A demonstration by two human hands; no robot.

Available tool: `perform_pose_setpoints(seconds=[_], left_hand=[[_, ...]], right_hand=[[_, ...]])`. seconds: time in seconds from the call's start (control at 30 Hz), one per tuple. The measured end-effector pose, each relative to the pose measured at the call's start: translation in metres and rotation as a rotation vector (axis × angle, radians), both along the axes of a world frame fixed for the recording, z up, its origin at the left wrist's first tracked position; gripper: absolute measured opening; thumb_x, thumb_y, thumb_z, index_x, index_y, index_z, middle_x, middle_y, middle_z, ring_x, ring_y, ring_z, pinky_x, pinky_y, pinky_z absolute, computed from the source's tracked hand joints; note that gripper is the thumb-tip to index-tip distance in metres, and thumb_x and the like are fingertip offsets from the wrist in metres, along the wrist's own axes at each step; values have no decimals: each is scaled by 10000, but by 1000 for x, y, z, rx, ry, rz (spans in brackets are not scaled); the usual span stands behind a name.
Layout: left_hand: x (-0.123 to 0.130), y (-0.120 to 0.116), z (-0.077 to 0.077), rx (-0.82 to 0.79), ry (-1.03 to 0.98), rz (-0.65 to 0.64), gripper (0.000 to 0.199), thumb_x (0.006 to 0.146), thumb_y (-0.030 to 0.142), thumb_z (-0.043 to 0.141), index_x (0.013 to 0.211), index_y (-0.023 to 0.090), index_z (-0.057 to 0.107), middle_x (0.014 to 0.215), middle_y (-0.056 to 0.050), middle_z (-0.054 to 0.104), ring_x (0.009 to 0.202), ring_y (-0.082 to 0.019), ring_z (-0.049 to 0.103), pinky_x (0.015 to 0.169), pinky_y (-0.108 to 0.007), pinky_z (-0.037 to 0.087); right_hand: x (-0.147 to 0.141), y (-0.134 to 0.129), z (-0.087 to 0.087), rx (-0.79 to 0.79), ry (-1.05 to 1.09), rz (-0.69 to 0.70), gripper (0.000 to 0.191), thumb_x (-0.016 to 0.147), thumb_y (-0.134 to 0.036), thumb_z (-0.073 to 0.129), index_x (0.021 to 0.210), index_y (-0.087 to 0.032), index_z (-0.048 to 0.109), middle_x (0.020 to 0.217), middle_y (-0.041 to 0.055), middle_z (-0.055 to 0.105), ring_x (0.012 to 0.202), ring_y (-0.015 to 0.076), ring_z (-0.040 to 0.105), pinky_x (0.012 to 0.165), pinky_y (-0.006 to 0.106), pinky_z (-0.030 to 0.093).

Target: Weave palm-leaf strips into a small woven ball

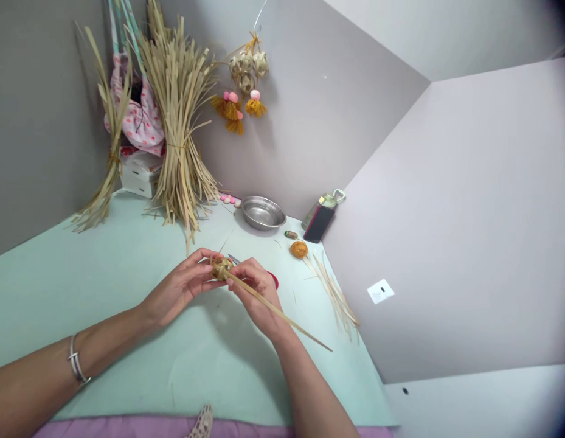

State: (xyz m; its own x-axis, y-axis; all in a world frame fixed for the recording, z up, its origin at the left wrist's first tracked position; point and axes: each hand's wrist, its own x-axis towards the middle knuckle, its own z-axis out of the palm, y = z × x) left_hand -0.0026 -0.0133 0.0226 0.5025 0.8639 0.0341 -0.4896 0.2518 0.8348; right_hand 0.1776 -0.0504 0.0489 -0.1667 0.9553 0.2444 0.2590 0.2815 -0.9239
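Note:
A small woven straw ball (221,268) is held between my two hands above the pale green table. My left hand (187,281) grips its left side, the fingers curved around it. At the ball's right side, my right hand (257,290) pinches it, or a strip by it. From the ball a long flat straw strip (282,314) runs down to the right, across my right hand. A thin strand sticks up above the ball. Scissors with a red handle (273,280) lie partly hidden behind my right hand.
Straw bundles (177,121) stand at the back left. Beyond my hands are a metal bowl (264,213), a phone (319,223) leaning on a bottle, and an orange yarn ball (299,249). Loose strips (334,292) lie right. Woven balls (246,62) hang on the wall.

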Motion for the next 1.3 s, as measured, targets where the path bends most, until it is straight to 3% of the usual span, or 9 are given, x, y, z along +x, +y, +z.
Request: perform_pose_setpoints(seconds=[0.3,0.5,0.7,0.87,1.07,1.3], left_hand=[[2,-1,2,34,29,-34,176,890,268,630,1056,212,645,1150,-68,698,1074,-262,658,1033,-446,475],[3,-2,-2,80,74,-78,201,921,286,611,1116,236,607,1081,-46,701,1043,-237,666,1054,-441,466],[6,-2,-6,123,124,-69,181,924,298,615,1097,246,594,1077,-32,680,1061,-234,654,1066,-452,458],[5,-3,-5,126,146,-40,182,919,313,622,1087,247,602,1081,-28,673,1046,-223,655,1062,-444,465],[7,-4,-4,117,162,27,188,907,335,634,1075,253,610,1115,-26,678,1072,-211,631,1020,-402,502],[7,-6,-2,87,126,55,184,920,338,613,1080,247,606,1104,-16,682,1067,-193,624,1025,-389,498]], right_hand=[[16,1,9,-28,-49,103,73,855,-237,622,806,-213,670,916,19,551,810,150,563,712,266,467],[24,3,12,-42,-74,173,250,924,-407,542,840,-217,683,907,31,541,803,156,576,715,287,481],[28,4,12,-103,18,208,236,874,-447,620,847,-222,685,952,21,510,807,145,600,749,294,504],[22,6,12,-121,56,110,210,813,-415,705,795,-209,669,923,4,518,752,129,593,689,269,482],[14,7,8,-9,-36,-48,142,784,-321,740,748,-208,663,858,-3,552,754,133,537,675,258,438],[15,5,7,-17,-90,-25,30,820,-234,681,812,-216,704,884,3,562,762,131,551,679,261,441]])
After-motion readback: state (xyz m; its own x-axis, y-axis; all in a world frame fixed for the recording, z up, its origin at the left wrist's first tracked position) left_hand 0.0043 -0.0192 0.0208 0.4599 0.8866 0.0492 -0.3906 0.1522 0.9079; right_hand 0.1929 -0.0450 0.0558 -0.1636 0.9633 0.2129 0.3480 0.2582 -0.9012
